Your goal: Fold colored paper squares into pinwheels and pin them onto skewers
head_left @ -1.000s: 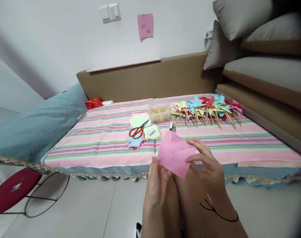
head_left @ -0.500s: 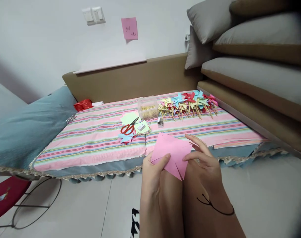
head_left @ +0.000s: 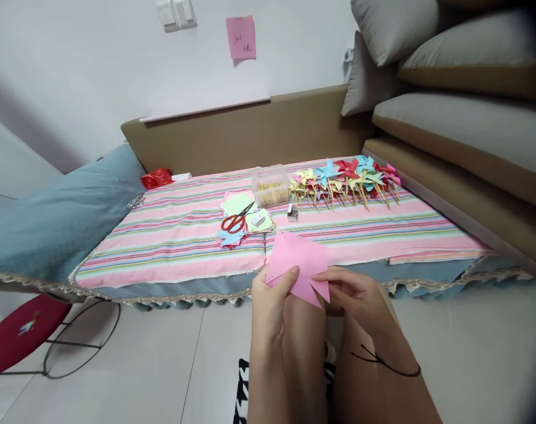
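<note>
Holding a pink paper (head_left: 298,259), flat, slit in from its lower corner, above the legs (head_left: 304,347), gripped in the fingers of left hand (head_left: 268,297) and right hand (head_left: 359,290). Half a second ago, splaying the right fingers; now pinching beside a wider-gaping slit.

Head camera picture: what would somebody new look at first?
Probably the bright paper pinwheels, bunched on the right part of the striped cloth. Next might be the pink paper with a slit in it, held in front by the left hand and right hand. The red-handled scissors stand out too, lying on coloured papers left of the clear box.
</note>
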The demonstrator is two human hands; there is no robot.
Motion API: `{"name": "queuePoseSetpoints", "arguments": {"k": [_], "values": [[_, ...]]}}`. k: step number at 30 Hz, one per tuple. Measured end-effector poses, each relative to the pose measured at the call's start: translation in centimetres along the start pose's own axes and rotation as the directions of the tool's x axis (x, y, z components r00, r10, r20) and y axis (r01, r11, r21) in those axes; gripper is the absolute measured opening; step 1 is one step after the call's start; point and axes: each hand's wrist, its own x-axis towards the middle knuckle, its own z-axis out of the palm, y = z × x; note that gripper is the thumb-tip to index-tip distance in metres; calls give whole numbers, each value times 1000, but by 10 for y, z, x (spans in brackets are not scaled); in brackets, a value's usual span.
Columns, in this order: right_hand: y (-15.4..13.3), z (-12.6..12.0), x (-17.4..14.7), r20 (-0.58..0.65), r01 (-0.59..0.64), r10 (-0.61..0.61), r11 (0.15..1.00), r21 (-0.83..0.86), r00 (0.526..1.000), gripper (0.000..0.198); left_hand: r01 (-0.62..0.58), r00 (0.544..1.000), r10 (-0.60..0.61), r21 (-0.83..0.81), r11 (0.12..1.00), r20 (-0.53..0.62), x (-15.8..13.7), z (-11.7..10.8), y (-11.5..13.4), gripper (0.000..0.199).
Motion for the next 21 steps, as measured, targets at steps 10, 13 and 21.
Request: {"name": "queuePoseSetpoints", "arguments": {"k": [10, 13, 21], "values": [[14, 5, 11, -16, 2, -3, 1000, -23, 1000, 10, 27, 1000, -27, 28, 999, 5, 9, -17, -1, 23], [18, 12, 12, -124, -105, 116, 990, 90, 985, 9, 51, 997, -52, 31, 998, 54, 12, -17, -4, 23], [20, 21, 15, -265, -204, 266, 950, 238, 927, 17, 64, 988, -75, 81, 995, 133, 17, -14, -12, 26]]}}
